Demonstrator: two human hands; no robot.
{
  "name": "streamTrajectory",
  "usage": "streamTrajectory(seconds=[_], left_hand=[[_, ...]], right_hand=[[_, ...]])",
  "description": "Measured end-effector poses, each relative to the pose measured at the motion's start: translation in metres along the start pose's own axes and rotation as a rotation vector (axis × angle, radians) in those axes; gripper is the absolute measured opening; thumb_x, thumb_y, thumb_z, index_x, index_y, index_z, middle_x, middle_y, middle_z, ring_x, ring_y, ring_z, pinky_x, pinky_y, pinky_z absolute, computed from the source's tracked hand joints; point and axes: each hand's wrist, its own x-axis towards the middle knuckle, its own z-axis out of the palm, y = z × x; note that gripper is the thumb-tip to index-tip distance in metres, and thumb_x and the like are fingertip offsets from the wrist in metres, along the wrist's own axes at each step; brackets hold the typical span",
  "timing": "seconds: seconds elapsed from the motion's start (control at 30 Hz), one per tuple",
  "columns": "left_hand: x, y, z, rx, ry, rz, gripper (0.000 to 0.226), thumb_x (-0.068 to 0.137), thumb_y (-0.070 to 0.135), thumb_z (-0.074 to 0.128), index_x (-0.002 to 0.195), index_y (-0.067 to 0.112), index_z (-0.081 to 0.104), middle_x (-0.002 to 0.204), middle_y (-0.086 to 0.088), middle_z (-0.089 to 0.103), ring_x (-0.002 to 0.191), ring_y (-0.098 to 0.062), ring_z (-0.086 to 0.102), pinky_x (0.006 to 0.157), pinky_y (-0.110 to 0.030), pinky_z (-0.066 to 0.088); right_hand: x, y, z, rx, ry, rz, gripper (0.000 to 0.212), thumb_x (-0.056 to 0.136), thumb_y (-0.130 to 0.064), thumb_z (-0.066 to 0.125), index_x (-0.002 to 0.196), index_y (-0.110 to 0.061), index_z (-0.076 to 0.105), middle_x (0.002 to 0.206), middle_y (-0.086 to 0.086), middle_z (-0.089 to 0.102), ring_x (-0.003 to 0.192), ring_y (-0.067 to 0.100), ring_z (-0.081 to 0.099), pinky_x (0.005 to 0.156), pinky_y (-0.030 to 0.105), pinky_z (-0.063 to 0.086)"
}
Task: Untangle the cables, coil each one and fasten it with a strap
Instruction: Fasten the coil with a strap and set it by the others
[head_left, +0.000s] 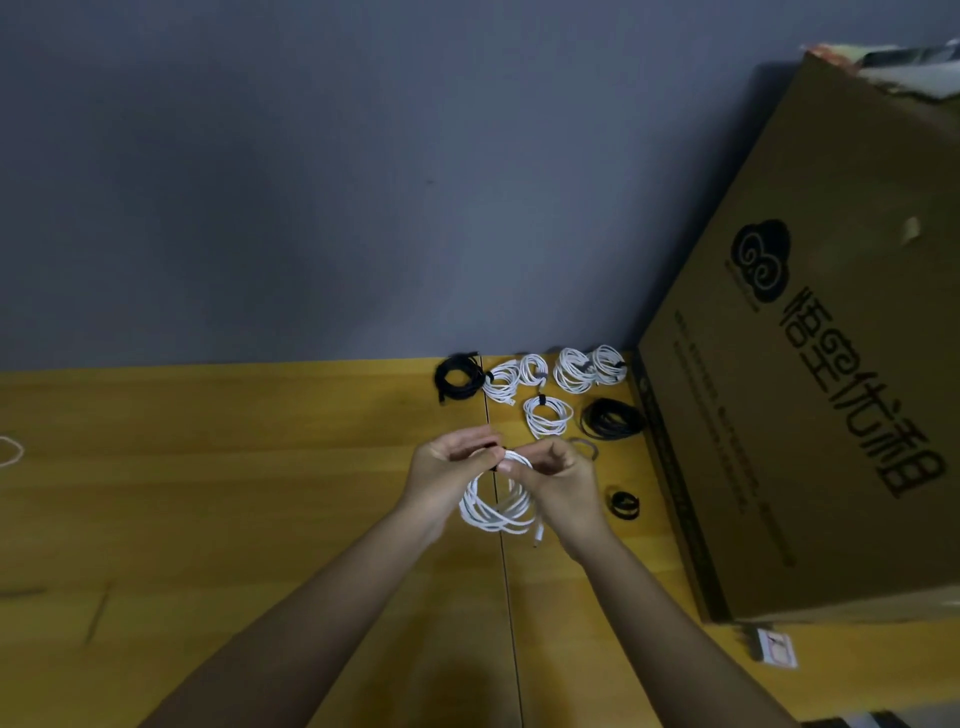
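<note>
Indoors | wooden table (260, 467), grey wall (311, 182) | hands pinch white cable coil (496, 512)

The held cable coil (498, 512) is white, its strap (501, 451) black. The tabletop (260, 493) is yellow wood. The cardboard box (831, 415) is brown with black print.

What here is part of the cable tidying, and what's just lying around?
Job:
white cable coil, held by left hand and right hand
black strap at its top
finished coils
strap roll

Lying about:
cardboard box
small card
</note>
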Motion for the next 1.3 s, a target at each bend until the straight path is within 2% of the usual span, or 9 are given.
streamTrajectory(seconds=[0.17,0.3,0.43,0.57,0.67,0.77,0.9,1.07,1.3], left_hand=[[0.013,-0.008,0.001,0.134,-0.045,-0.087,0.033,0.080,0.013,0.076,0.111,0.018,0.065,0.103,-0.001,0.071,0.099,-0.013,0.066,0.078,-0.015,0.047],[0.023,-0.005,0.000,0.368,-0.168,-0.029,0.021,0.086,0.018,0.071,0.107,0.013,0.071,0.092,0.006,0.070,0.078,0.008,0.064,0.067,-0.004,0.045],[0.036,0.002,0.002,0.553,-0.288,-0.015,0.007,0.092,0.019,0.064,0.095,0.018,0.070,0.083,0.002,0.071,0.072,0.003,0.061,0.065,-0.010,0.044],[0.056,-0.005,0.008,0.533,-0.186,-0.008,0.007,0.091,0.014,0.065,0.093,0.010,0.070,0.082,0.000,0.068,0.064,0.005,0.060,0.054,-0.006,0.040],[0.078,-0.020,0.014,0.540,-0.079,-0.055,0.020,0.094,0.016,0.061,0.103,0.001,0.070,0.094,-0.011,0.068,0.081,-0.015,0.063,0.066,-0.017,0.047],[0.109,-0.037,0.018,0.452,0.083,-0.142,0.020,0.096,0.019,0.057,0.098,0.002,0.068,0.091,-0.017,0.063,0.086,-0.028,0.058,0.077,-0.037,0.045],[0.153,-0.067,0.025,0.363,0.249,-0.177,0.013,0.097,0.017,0.056,0.089,0.009,0.062,0.074,-0.003,0.055,0.079,-0.023,0.052,0.076,-0.031,0.037],[0.189,-0.098,0.026,0.386,0.262,-0.146,0.027,0.097,0.012,0.056,0.109,-0.009,0.066,0.104,-0.022,0.064,0.095,-0.030,0.057,0.077,-0.028,0.037],[0.221,-0.105,0.026,0.723,0.139,-0.106,0.027,0.100,0.022,0.051,0.106,0.002,0.066,0.104,-0.021,0.064,0.093,-0.032,0.057,0.080,-0.038,0.044]], right_hand=[[0.005,0.013,-0.008,-0.123,0.008,-0.030,0.016,0.077,-0.009,0.078,0.078,-0.010,0.062,0.073,0.002,0.069,0.073,0.018,0.066,0.065,0.026,0.051],[0.013,0.015,-0.015,-0.172,-0.022,-0.054,0.016,0.078,-0.009,0.077,0.077,-0.009,0.061,0.073,-0.003,0.067,0.074,0.014,0.064,0.066,0.024,0.051],[0.025,0.016,-0.023,-0.163,-0.086,-0.042,0.017,0.078,-0.007,0.077,0.080,-0.006,0.060,0.073,-0.002,0.071,0.072,0.013,0.068,0.063,0.024,0.052],[0.042,0.023,-0.028,-0.247,-0.041,-0.054,0.020,0.077,-0.015,0.079,0.091,-0.010,0.064,0.087,0.003,0.068,0.082,0.016,0.065,0.066,0.026,0.053],[0.057,0.038,-0.039,-0.236,0.014,-0.020,0.026,0.086,-0.019,0.071,0.108,-0.011,0.060,0.109,0.003,0.063,0.103,0.013,0.058,0.079,0.020,0.051],[0.074,0.052,-0.053,-0.340,0.037,0.012,0.018,0.092,-0.016,0.062,0.109,-0.009,0.059,0.099,0.004,0.062,0.094,0.018,0.059,0.067,0.012,0.044],[0.098,0.072,-0.072,-0.482,0.047,0.090,0.018,0.098,-0.014,0.052,0.113,-0.005,0.055,0.082,0.003,0.056,0.074,0.021,0.054,0.058,0.027,0.036],[0.117,0.091,-0.085,-0.557,0.055,0.207,0.021,0.100,-0.018,0.047,0.120,-0.012,0.050,0.082,-0.007,0.052,0.070,0.021,0.054,0.057,0.030,0.037],[0.112,0.112,-0.095,-0.661,0.036,0.193,0.029,0.099,-0.014,0.047,0.127,-0.007,0.053,0.106,0.016,0.062,0.090,0.033,0.060,0.067,0.037,0.044]])
